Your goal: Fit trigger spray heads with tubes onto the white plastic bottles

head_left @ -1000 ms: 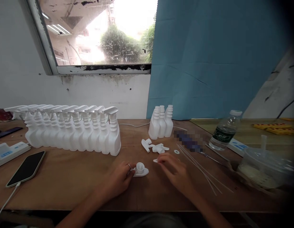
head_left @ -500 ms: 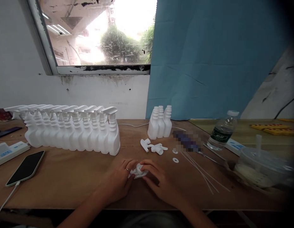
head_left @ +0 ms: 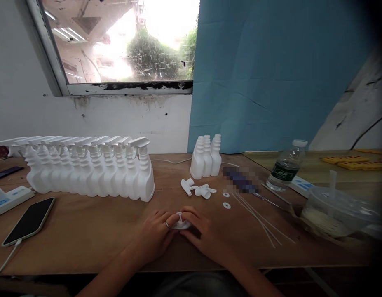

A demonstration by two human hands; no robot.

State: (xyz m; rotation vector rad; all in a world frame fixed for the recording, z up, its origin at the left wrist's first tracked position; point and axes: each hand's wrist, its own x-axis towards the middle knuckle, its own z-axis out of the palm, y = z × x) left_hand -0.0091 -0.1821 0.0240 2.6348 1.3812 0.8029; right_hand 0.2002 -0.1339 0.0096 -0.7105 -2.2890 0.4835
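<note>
Near the table's front, my left hand (head_left: 158, 229) and my right hand (head_left: 200, 231) are both closed on one white spray trigger head (head_left: 181, 225), which is largely hidden by my fingers. A ring is on a finger of my left hand. Beyond the hands lie two loose white plastic spray-head parts (head_left: 203, 191). To their right are two flat white washers (head_left: 226, 205) and several thin white tubes (head_left: 255, 216). A long row of white bottles (head_left: 144, 177) topped with spray heads stands at the left. Three white bottles (head_left: 205, 161) without heads stand farther back.
At the left lie a phone (head_left: 29, 220) on a charging cable and a power strip (head_left: 13, 200). On the right are a screwdriver-like tool (head_left: 268, 202), partly blurred out, a water bottle (head_left: 285, 169) and a lidded plastic cup (head_left: 329, 212) with a straw.
My fingers have closed in tighter around the spray head, so less of it shows. My right hand has come nearer to my left. The whole view has shifted slightly.
</note>
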